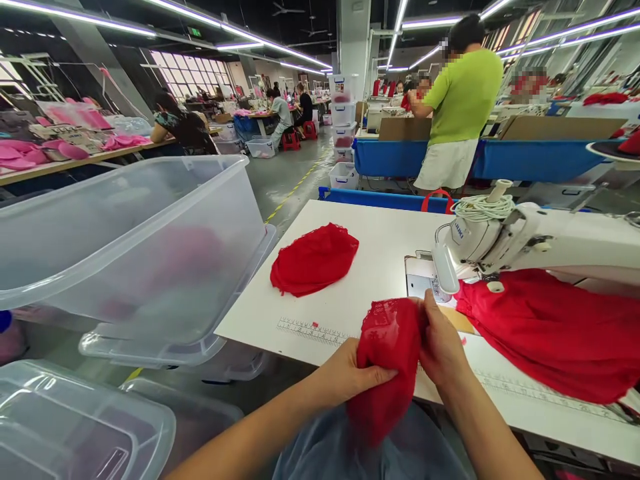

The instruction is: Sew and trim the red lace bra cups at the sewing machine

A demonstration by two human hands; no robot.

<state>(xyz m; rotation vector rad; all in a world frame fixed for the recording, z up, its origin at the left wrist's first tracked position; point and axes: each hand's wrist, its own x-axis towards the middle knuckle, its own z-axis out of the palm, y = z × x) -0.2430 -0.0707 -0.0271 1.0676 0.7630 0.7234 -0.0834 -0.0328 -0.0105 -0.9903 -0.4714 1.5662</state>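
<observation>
A red lace-edged piece of fabric (387, 353) hangs between my hands over the table's front edge, its lower part above my lap. My left hand (353, 373) grips its left side, thumb lying across the front. On its right edge, my right hand (440, 340) pinches the cloth with fingers closed. Another red lace-trimmed piece (315, 260) lies flat on the white table (260, 307), beyond my left hand. To the right stands a white sewing machine (500, 233), with a larger heap of red fabric (555, 333) lying under and in front of its arm.
A large translucent bin (130, 267) stands left of the table, with lidded bins (80, 420) below it. Printed rulers (315, 331) run along the table's front. A person in a green shirt (460, 100) stands beyond the machine; stacked boxes (344, 120) line the aisle.
</observation>
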